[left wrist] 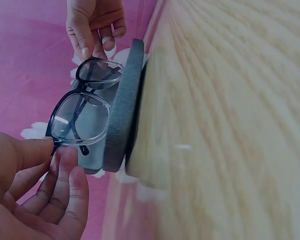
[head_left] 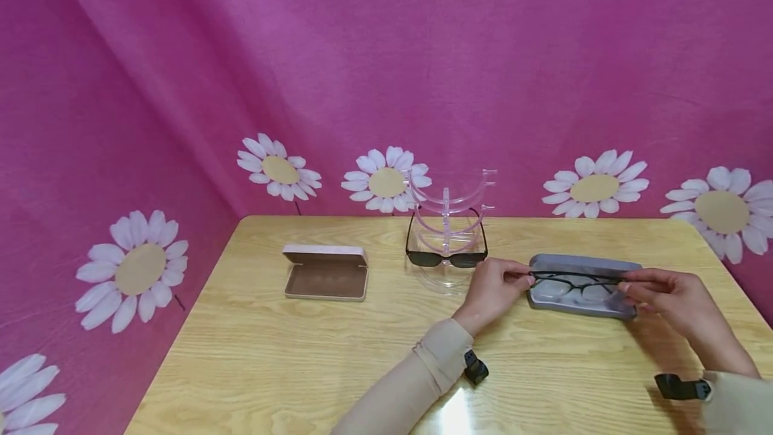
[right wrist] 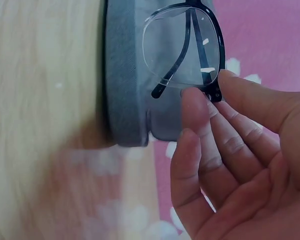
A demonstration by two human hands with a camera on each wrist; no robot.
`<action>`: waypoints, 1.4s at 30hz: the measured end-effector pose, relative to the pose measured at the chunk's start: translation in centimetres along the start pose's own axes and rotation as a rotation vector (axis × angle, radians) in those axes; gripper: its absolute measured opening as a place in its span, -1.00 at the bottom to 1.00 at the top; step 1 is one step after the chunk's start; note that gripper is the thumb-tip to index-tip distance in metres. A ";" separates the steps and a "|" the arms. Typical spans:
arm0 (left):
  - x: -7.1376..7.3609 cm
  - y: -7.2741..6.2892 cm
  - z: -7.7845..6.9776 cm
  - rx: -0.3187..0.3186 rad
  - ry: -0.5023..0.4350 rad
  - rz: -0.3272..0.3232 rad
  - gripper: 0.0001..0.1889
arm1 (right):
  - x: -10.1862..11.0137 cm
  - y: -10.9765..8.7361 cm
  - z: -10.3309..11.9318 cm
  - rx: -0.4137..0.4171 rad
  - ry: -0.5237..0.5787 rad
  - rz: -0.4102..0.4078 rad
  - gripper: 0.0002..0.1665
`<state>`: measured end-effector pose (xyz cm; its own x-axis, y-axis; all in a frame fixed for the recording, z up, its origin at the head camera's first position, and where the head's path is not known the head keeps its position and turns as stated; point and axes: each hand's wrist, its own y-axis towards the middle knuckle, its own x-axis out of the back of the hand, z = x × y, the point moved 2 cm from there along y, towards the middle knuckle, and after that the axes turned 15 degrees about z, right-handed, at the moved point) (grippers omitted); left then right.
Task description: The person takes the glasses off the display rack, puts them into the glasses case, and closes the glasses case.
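Note:
Both hands hold a pair of eyeglasses (head_left: 578,286) with a dark upper rim, clear lenses and folded temples. The left hand (head_left: 495,291) pinches one end of the frame between thumb and fingers. At the other end, the right hand (head_left: 682,297) pinches the corner by the hinge, seen closely in the right wrist view, where the eyeglasses (right wrist: 221,45) are partly cut off. Directly beneath lies an open grey glasses case (head_left: 582,311), its lid raised at the back. In the left wrist view the lower rims reach the grey case's front wall (left wrist: 124,107); whether they touch, I cannot tell.
A clear glasses stand (head_left: 446,220) at the back middle bears dark sunglasses (head_left: 426,259) on a low tier, close by the left hand. An open, pale-edged case with brown lining (head_left: 326,280) stands left of it. The wooden table (head_left: 272,354) meets a pink daisy curtain (head_left: 386,52).

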<state>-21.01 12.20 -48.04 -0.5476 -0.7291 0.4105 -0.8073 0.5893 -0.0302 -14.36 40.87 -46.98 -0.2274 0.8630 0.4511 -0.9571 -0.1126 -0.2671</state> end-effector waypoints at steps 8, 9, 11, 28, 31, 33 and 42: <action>-1.1 1.0 0.7 0.048 -0.024 0.022 -0.84 | 0.3 0.4 -1.3 -0.101 -0.026 0.029 -0.43; -1.2 1.1 0.8 0.051 -0.023 0.028 -0.84 | 0.3 0.4 -1.5 -0.110 -0.031 0.030 -0.42; -1.2 1.2 1.0 0.054 -0.019 0.044 -0.84 | 0.3 0.5 -1.9 -0.107 -0.030 0.027 -0.43; 0.2 0.6 0.8 -0.041 0.359 0.164 -0.69 | 0.2 0.5 -2.3 -0.105 -0.119 0.012 -0.31; 0.2 0.3 0.7 -0.050 0.404 0.208 -0.68 | 0.4 0.5 -2.3 -0.136 -0.124 0.024 -0.28; 0.2 0.2 0.6 -0.056 0.410 0.232 -0.66 | 0.5 0.5 -2.3 -0.152 -0.118 0.032 -0.28; 0.1 0.1 0.6 -0.018 0.396 0.299 -0.53 | 0.8 0.6 -2.2 -0.180 -0.127 0.058 -0.22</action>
<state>-21.27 11.94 -48.51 -0.6260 -0.3409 0.7013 -0.6216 0.7612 -0.1849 -14.69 42.62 -48.61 -0.3123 0.7877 0.5310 -0.8968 -0.0601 -0.4383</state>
